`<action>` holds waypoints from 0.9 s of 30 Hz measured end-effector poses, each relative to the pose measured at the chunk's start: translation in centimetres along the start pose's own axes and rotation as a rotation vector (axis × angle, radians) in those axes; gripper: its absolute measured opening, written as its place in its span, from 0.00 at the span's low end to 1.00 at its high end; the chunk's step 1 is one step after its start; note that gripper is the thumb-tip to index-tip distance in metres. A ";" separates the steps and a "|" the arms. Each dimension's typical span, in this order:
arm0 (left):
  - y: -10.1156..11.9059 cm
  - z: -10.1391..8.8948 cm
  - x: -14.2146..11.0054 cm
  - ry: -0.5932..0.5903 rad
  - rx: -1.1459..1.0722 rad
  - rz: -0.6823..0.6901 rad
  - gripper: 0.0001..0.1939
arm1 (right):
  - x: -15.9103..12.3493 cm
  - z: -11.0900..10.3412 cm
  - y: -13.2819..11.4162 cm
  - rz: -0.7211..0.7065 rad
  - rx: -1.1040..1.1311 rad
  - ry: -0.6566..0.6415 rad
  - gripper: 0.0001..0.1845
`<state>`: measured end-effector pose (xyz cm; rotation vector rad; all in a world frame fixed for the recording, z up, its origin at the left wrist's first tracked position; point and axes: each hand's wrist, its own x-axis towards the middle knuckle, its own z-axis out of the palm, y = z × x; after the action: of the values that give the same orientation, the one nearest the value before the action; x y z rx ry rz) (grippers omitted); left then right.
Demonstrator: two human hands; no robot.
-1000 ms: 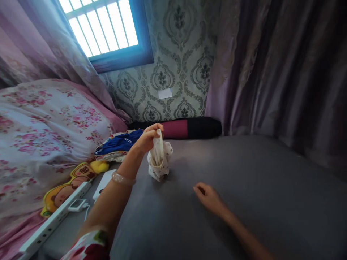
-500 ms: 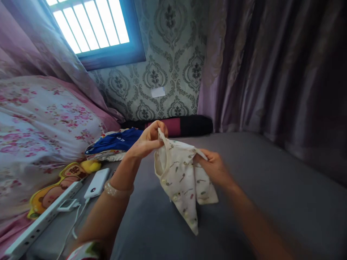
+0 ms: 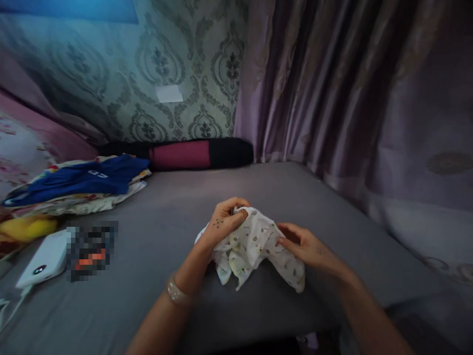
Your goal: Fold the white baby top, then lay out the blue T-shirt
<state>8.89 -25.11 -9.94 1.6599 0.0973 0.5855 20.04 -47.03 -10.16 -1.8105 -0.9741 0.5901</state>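
A small white baby shirt (image 3: 258, 239) with a fine scattered print and round fastenings hangs in loose folds just over the grey bed sheet. My left hand (image 3: 225, 224) has its thumb and fingers closed on the upper left edge of the cloth. A clear bracelet (image 3: 176, 291) circles that wrist. On the opposite side my right hand (image 3: 310, 246) grips the shirt's right edge between thumb and fingers. One part of the shirt droops below the right fingers, and crumpled corners hang under the left palm.
Folded clothes with a blue garment (image 3: 92, 180) on top lie at left. Nearer are a white power bank (image 3: 48, 256) with a cable and a blurred-out item (image 3: 92, 251). A black and maroon roll (image 3: 181, 154) lies along the wall; curtains (image 3: 281, 98) hang at right.
My view has swung right and down. The shirt, earlier held up by its top edges with buttons showing, is now lower and bunched, and turned between my hands.
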 end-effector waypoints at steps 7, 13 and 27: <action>1.6 2.2 0.6 -0.115 0.081 -0.032 0.08 | 2.0 2.3 -3.1 -0.262 0.072 0.238 0.16; 1.5 -2.5 1.2 -0.269 0.102 -0.172 0.30 | 4.0 2.8 -3.8 -0.181 0.115 0.272 0.15; -4.6 -5.2 -1.0 -0.239 -0.210 -0.394 0.23 | 2.7 -0.3 -5.1 -0.199 0.033 0.309 0.15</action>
<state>7.03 -19.96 -14.27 1.4427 0.1774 0.0939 19.99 -43.86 -5.35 -1.6887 -0.9113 0.1950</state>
